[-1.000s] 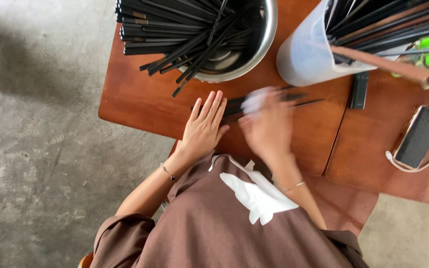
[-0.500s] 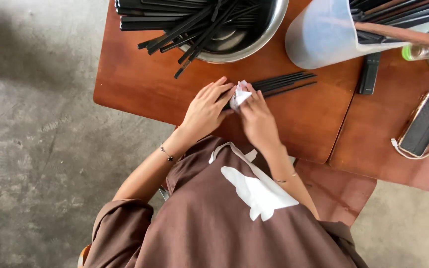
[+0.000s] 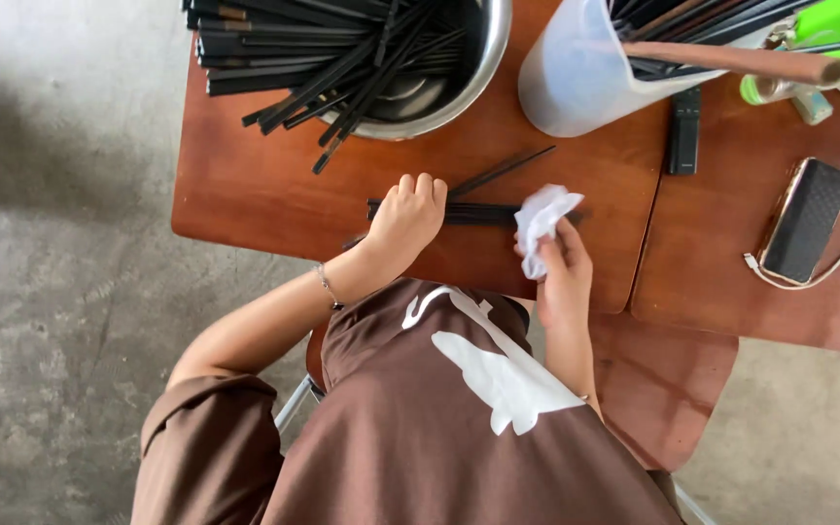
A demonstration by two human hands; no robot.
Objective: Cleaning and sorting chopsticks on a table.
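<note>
the wooden worktop carries everything under our hands. beyond our left hand sits a metal bowl heaped with black chopsticks. that left hand is curled down over a small bundle of black chopsticks, pressing them flat. just right of it, our right hand is closed around a crumpled white cloth touching the bundle's end.
</note>
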